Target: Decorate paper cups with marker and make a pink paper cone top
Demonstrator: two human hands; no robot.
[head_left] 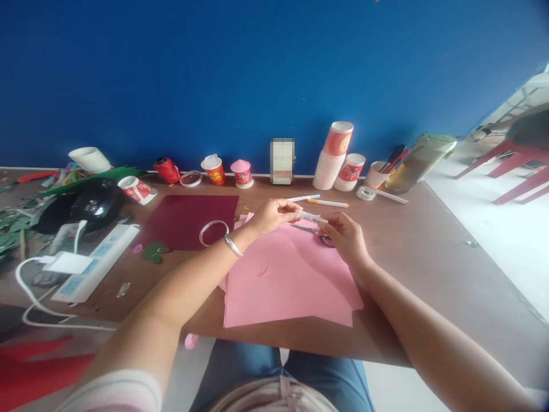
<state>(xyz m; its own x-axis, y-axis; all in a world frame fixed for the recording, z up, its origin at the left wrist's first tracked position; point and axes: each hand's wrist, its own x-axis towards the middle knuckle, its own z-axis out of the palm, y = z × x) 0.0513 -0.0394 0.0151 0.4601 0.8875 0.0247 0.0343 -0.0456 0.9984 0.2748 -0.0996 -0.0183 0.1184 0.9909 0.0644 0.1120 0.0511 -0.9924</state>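
My left hand (273,217) pinches one end of a small whitish tube (311,217) with dark print, which looks like a glue tube. At its other end, the fingers of my right hand (348,239) are closed on it too. The tube lies about level above a stack of pink paper sheets (287,286). Partly hidden by my right hand, a pair of scissors (326,241) rests on the paper. Just beyond my hands are a blue-capped marker (305,198) and an orange-capped marker (328,203).
Along the blue wall stand a phone (282,161), stacked paper cups (328,166), a cup with a pink cone top (242,173) and a leaning bottle (418,163). Left are a maroon sheet (184,220), a cut paper ring (214,233), a power strip (100,263) and green scraps (156,252).
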